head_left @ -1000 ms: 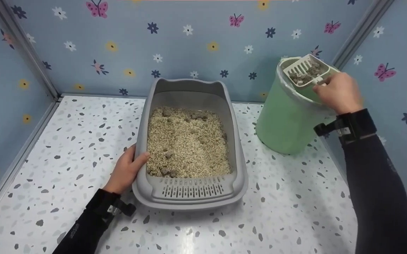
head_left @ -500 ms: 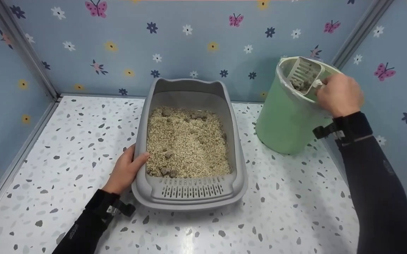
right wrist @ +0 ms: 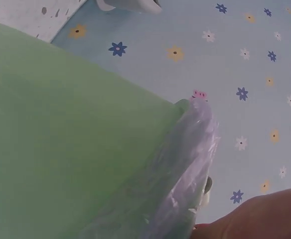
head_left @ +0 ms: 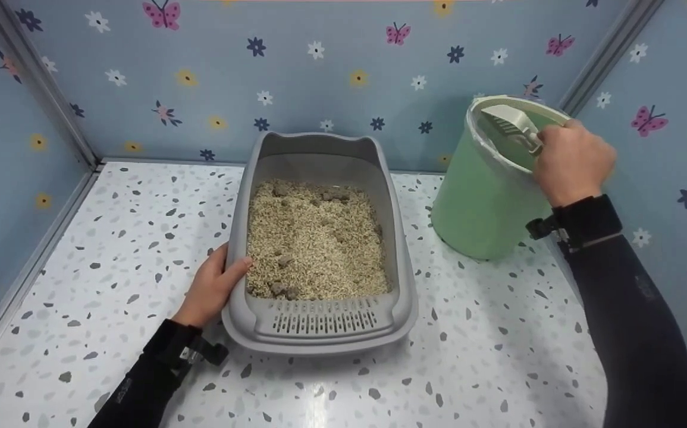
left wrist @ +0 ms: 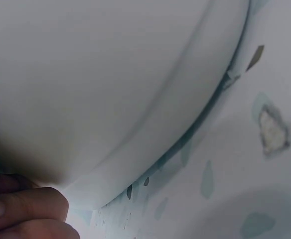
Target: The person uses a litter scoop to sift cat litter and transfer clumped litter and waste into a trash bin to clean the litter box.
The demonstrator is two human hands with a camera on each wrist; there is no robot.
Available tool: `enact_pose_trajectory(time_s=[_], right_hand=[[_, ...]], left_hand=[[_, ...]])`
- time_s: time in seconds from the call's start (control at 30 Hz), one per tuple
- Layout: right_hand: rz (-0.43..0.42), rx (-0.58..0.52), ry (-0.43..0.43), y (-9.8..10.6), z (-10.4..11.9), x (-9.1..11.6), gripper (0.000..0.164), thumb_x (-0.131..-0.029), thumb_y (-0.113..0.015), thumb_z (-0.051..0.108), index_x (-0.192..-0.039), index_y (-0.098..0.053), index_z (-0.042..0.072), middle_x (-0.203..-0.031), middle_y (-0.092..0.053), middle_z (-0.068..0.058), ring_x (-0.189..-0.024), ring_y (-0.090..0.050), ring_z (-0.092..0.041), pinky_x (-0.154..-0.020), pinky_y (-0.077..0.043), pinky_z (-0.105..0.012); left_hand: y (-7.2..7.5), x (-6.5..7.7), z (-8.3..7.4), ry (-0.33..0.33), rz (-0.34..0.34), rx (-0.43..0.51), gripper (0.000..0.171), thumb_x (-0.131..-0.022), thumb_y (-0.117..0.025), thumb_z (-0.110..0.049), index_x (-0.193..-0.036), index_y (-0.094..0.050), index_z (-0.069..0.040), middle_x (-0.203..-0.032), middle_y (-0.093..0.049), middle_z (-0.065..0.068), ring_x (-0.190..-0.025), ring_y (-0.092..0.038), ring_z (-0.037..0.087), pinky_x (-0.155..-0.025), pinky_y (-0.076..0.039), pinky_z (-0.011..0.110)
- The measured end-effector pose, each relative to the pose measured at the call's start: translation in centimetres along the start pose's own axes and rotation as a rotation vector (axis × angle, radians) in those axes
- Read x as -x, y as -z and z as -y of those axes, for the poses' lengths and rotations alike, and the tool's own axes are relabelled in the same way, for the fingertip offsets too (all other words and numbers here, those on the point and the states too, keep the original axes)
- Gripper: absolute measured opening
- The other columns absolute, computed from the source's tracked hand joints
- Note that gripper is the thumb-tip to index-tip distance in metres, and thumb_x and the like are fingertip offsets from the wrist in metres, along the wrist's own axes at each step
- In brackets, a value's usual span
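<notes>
In the head view my left hand (head_left: 209, 288) grips the left rim of a grey litter box (head_left: 319, 340), thumb over the edge. Its fingers (left wrist: 33, 209) lie against the outer wall in the left wrist view. Tan litter (head_left: 319, 244) with several dark clumps (head_left: 335, 194) fills the box. My right hand (head_left: 578, 160) holds a pale slotted litter scoop (head_left: 507, 119) by its handle over the mouth of a green bin (head_left: 468, 202). The scoop is tipped, its underside upward, and no clumps show on it. The bin's inside is mostly hidden.
A clear plastic liner (right wrist: 185, 159) folds over the bin's rim. The bin stands right of the box, near the corner of the blue flowered walls (head_left: 295, 71). Speckled white floor (head_left: 129, 238) lies around the box.
My right hand has rotated the scoop from level to tipped over inside the bin's mouth. The clumps that lay on it are out of sight. My left hand and the litter box have stayed still.
</notes>
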State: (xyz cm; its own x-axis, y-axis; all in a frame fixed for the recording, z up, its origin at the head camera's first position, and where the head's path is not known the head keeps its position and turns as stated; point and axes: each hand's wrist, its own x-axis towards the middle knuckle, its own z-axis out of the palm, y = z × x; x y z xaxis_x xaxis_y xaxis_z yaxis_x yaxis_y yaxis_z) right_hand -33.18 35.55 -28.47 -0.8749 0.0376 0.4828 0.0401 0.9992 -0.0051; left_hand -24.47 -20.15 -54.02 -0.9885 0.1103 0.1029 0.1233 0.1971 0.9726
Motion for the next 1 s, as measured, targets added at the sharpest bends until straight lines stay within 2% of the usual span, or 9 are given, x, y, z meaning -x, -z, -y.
enact_pose_trajectory(time_s=[0.07,0.2,0.33,0.47,0.63,0.8,1.0], right_hand=[[0.004,0.008,-0.001,0.1,0.1,0.1,0.032,-0.094,-0.058,-0.004,-0.114,-0.082,-0.001,-0.101,-0.069,-0.030,-0.072,-0.060,-0.048,-0.044,-0.029,-0.049],[0.010,-0.029,-0.029,0.6,0.3,0.3,0.044,-0.089,-0.052,-0.006,-0.121,-0.081,-0.002,-0.105,-0.070,-0.030,-0.081,-0.064,-0.052,-0.048,-0.032,-0.051],[-0.062,-0.108,-0.013,1.4,1.1,1.1,0.040,-0.093,-0.057,-0.003,-0.124,-0.081,-0.001,-0.103,-0.072,-0.029,-0.085,-0.066,-0.053,-0.051,-0.030,-0.049],[-0.152,-0.168,0.050,2.5,3.6,2.3,0.027,-0.100,-0.067,0.005,-0.122,-0.083,0.002,-0.104,-0.074,-0.026,-0.084,-0.067,-0.051,-0.052,-0.035,-0.054],[-0.206,-0.242,0.162,3.1,7.7,3.9,0.021,-0.101,-0.075,0.007,-0.119,-0.085,0.005,-0.098,-0.075,-0.021,-0.075,-0.064,-0.044,-0.057,-0.041,-0.056],[-0.120,-0.263,0.245,2.7,11.8,5.1,0.021,-0.100,-0.081,0.011,-0.120,-0.085,0.009,-0.094,-0.074,-0.016,-0.068,-0.061,-0.036,-0.055,-0.043,-0.048],[0.018,-0.213,0.368,0.4,16.2,5.3,0.021,-0.099,-0.078,0.006,-0.119,-0.084,0.007,-0.096,-0.075,-0.013,-0.070,-0.065,-0.032,-0.053,-0.052,-0.049]], left_hand=[[0.0,0.1,0.0,-0.004,0.003,-0.004,0.069,-0.115,-0.063,-0.034,-0.169,-0.040,0.001,-0.146,-0.065,0.025,-0.126,-0.069,0.036,-0.102,-0.055,0.022],[0.0,0.1,0.1,-0.004,0.008,0.001,0.069,-0.115,-0.063,-0.035,-0.169,-0.040,0.000,-0.148,-0.064,0.024,-0.128,-0.068,0.035,-0.104,-0.053,0.021],[0.0,0.0,0.1,-0.001,0.007,0.016,0.070,-0.114,-0.064,-0.034,-0.169,-0.040,0.001,-0.144,-0.066,0.026,-0.125,-0.071,0.038,-0.101,-0.057,0.024],[-0.1,0.1,0.1,0.005,0.001,0.026,0.070,-0.114,-0.065,-0.034,-0.169,-0.040,0.001,-0.143,-0.067,0.026,-0.122,-0.072,0.039,-0.099,-0.059,0.025],[-0.1,0.2,-0.1,0.010,0.005,0.037,0.071,-0.114,-0.065,-0.033,-0.170,-0.038,0.001,-0.146,-0.065,0.026,-0.125,-0.070,0.039,-0.101,-0.057,0.024],[0.0,0.3,-0.1,0.012,0.000,0.042,0.071,-0.114,-0.065,-0.033,-0.170,-0.037,0.001,-0.145,-0.065,0.026,-0.125,-0.070,0.039,-0.100,-0.058,0.025],[0.0,0.2,-0.1,0.014,0.005,0.049,0.071,-0.114,-0.066,-0.034,-0.169,-0.039,0.002,-0.143,-0.067,0.026,-0.122,-0.072,0.039,-0.099,-0.061,0.028]])
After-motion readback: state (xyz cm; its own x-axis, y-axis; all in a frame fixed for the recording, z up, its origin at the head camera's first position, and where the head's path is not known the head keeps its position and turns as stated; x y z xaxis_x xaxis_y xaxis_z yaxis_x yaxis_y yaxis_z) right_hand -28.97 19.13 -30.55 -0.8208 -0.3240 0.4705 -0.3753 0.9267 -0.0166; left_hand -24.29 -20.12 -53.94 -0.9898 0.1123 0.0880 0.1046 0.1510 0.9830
